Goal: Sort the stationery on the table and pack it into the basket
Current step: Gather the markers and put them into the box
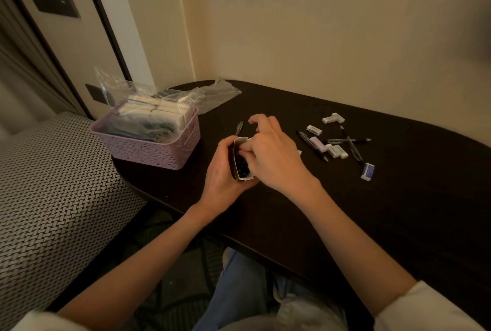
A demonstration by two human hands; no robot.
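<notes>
1. Cardboard makes up the small open box (241, 158), which sits upright in the left hand (222, 171); its fingers are curled round the box from the left side and behind, holding it just above the dark worktop (398, 211).
2. Dark pen ends show packed inside the box's open top.
3. The right hand (273, 155) lies over the box from the right, its fingers (245, 146) bent and narrow at the box mouth, touching the flap edge or the contents; whether they pinch anything I cannot tell. Its forefinger arches up and away from the rest.
4. One pen (239, 127) lies on the worktop just beyond the box, between the hands and the basket.
5. The lilac plastic basket (159, 151) stands at the worktop's left end, near the left hand, already holding pale boxes and a clear plastic bag (210, 95) that spills out behind it.
6. To the right of the hands, a loose scatter of pens (350, 142) and white erasers (335, 150) lies on the worktop, some crossing one another.
7. One eraser with a blue sleeve (368, 170) rests apart at the near right edge of that scatter.
</notes>
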